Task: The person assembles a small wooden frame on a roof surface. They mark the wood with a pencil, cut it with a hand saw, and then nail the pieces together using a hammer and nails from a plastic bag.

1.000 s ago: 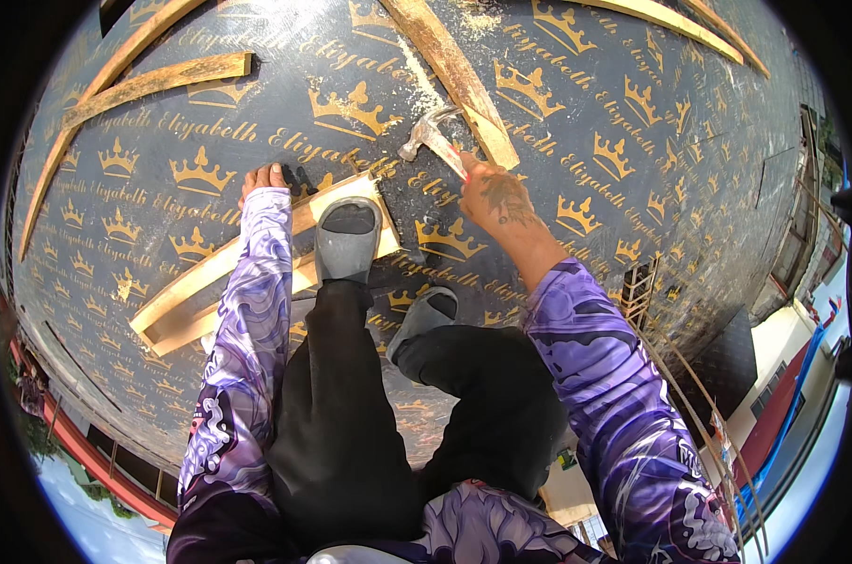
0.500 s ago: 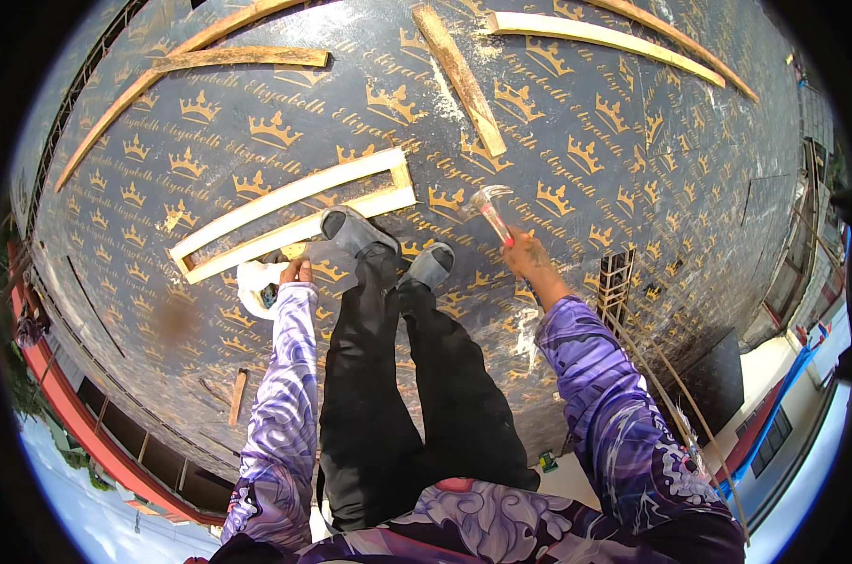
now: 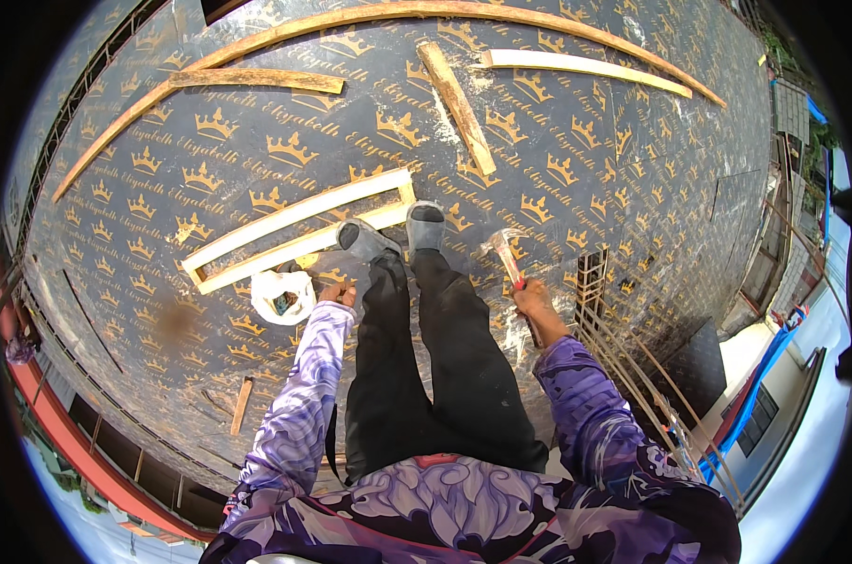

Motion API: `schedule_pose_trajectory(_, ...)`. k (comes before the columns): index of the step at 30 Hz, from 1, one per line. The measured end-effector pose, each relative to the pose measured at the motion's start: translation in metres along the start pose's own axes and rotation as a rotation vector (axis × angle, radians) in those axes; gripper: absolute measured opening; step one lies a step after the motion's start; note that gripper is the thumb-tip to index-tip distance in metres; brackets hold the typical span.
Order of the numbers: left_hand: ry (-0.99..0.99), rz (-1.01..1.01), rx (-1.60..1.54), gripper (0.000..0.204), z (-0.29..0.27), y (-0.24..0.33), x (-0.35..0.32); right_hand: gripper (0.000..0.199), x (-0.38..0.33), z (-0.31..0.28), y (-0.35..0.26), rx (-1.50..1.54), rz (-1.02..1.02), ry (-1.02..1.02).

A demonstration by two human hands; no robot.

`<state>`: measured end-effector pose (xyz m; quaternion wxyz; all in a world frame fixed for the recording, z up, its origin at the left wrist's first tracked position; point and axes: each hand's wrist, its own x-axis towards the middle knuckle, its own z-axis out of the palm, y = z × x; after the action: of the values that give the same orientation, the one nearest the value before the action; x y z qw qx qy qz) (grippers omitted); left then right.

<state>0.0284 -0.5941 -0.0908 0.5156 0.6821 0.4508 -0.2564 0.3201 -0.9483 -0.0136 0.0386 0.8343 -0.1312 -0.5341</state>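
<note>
Currently I note right hand (image 3: 531,301) clamped on red-handled steel hammer (image 3: 507,259), left hand (image 3: 333,292) closed beside white plastic bag (image 3: 281,296); nailing pale rectangular timber frame (image 3: 294,228) seems underway, next needing a nail positioned.

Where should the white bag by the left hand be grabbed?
Take the white bag by its open rolled rim, on the near right side. The left hand already sits there, and the rim stands up off the deck around a dark opening, giving fingers an edge to pinch. Come from above.

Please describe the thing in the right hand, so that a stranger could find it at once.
On the dark crown-printed panels, look right of the grey shoes. The right hand grips a hammer. Unlike the wooden strips around, it has a metal head and a red-marked handle.
</note>
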Motion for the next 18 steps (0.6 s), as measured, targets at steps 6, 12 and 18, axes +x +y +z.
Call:
schedule_pose_trajectory(6, -0.063, 0.046, -0.122, 0.037, -0.009, 0.092, -0.018, 0.028, -0.038, -0.061, -0.130, 0.233, -0.082, -0.036)
schedule_pose_trajectory(12, 0.099, 0.322, -0.100, 0.024, 0.016, 0.131, -0.012, 0.043, 0.031, -0.041, -0.170, 0.191, -0.485, 0.134)
schedule_pose_trajectory(18, -0.055, 0.290, 0.103, 0.034, 0.039, 0.227, -0.040, 0.060, 0.071, -0.062, -0.237, 0.263, -0.247, -0.197)
